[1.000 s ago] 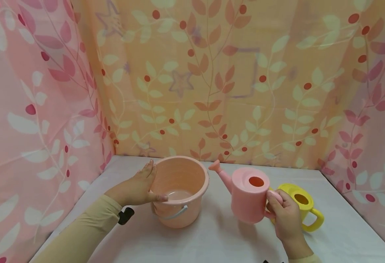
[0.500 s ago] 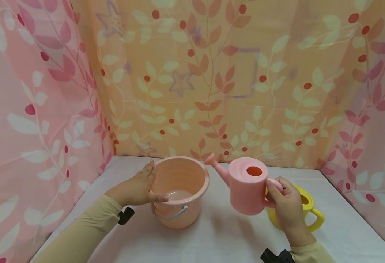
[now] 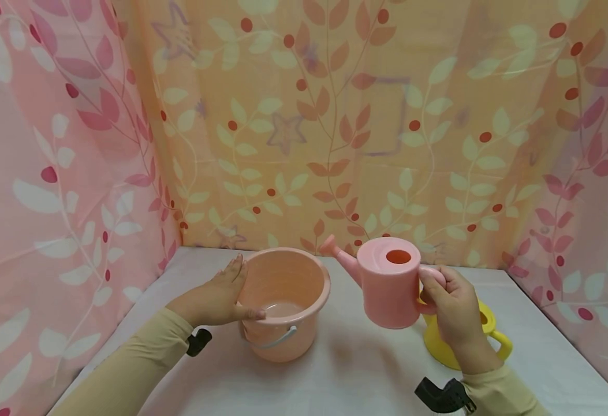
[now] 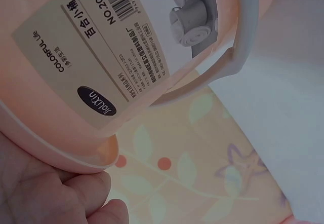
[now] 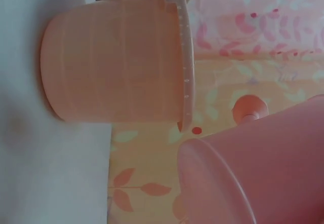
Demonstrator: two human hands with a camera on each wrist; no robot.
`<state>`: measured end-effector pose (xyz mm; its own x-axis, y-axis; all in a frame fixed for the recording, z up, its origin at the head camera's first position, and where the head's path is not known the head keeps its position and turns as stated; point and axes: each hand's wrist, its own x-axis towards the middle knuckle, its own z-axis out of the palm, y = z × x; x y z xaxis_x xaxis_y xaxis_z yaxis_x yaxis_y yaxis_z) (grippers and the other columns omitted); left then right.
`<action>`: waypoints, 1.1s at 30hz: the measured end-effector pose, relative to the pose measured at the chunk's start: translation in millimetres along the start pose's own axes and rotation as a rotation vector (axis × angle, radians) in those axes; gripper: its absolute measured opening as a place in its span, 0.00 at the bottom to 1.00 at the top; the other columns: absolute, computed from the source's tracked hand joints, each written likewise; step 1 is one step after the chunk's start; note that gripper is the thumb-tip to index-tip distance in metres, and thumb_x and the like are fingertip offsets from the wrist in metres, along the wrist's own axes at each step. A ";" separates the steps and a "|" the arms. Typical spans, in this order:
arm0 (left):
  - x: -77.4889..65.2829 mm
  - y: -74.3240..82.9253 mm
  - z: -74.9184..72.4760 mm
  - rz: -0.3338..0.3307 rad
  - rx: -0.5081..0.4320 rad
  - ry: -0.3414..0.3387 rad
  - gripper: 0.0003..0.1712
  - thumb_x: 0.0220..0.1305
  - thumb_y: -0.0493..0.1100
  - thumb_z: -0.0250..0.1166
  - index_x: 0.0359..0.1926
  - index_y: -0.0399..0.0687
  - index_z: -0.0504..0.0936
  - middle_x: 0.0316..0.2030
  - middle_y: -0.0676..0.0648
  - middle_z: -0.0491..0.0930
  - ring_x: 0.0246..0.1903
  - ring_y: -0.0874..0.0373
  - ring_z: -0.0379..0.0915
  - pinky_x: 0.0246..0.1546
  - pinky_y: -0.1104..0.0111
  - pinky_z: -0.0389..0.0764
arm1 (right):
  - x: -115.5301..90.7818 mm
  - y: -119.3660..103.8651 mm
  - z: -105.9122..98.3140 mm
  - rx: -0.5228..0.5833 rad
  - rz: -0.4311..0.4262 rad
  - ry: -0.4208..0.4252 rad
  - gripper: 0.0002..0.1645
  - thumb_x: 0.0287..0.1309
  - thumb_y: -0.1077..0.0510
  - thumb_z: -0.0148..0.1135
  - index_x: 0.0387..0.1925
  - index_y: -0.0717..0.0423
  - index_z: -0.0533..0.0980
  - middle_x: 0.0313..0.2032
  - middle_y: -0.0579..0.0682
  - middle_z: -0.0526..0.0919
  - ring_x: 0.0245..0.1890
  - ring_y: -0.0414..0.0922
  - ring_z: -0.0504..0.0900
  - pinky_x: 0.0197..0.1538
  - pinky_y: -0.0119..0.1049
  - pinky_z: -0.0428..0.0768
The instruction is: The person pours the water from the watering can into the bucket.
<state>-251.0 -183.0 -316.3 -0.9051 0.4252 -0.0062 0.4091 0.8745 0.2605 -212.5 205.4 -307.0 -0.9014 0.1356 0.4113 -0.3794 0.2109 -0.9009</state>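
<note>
A peach plastic bucket with a grey bail handle stands upright on the white table, open at the top. My left hand holds the left side of its rim, thumb at the front edge; in the left wrist view fingers lie against the rim beside a printed label. My right hand grips the handle of a pink watering can above the table. Its spout points left, with the tip near the bucket's right rim. The can's body is close to upright.
A yellow watering can stands on the table behind my right hand, partly hidden by it. Leaf-patterned cloth hangs at the back and both sides. Black wrist straps show at both sleeves.
My right hand has lifted the pink watering can higher and slightly left, bringing its spout up past the bucket's rim height. The left hand and bucket stay in place.
</note>
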 end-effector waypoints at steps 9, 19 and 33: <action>0.5 0.1 -0.2 -0.004 0.005 -0.001 0.70 0.44 0.79 0.53 0.67 0.27 0.41 0.68 0.31 0.34 0.68 0.40 0.31 0.65 0.48 0.45 | 9.7 -13.8 0.9 0.037 -0.048 -0.029 0.11 0.62 0.57 0.55 0.31 0.62 0.71 0.20 0.54 0.67 0.20 0.46 0.68 0.23 0.32 0.80; 0.7 -0.3 -0.5 -0.022 -0.016 -0.002 0.71 0.43 0.79 0.54 0.67 0.27 0.41 0.68 0.31 0.33 0.68 0.40 0.30 0.65 0.49 0.45 | 16.2 -26.3 4.7 -0.032 -0.086 -0.045 0.15 0.61 0.56 0.55 0.25 0.60 0.65 0.20 0.53 0.65 0.20 0.47 0.67 0.24 0.34 0.80; 1.4 -2.6 2.4 -0.013 -0.002 0.002 0.70 0.44 0.79 0.53 0.68 0.28 0.41 0.69 0.32 0.33 0.68 0.41 0.30 0.65 0.49 0.45 | 22.3 -34.1 13.1 -0.133 -0.140 -0.057 0.17 0.62 0.53 0.54 0.26 0.62 0.65 0.21 0.52 0.67 0.24 0.47 0.68 0.23 0.33 0.76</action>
<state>-253.1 -184.1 -319.3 -0.9106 0.4132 -0.0074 0.3970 0.8795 0.2626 -222.4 188.6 -268.9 -0.8537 0.0420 0.5190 -0.4739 0.3504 -0.8078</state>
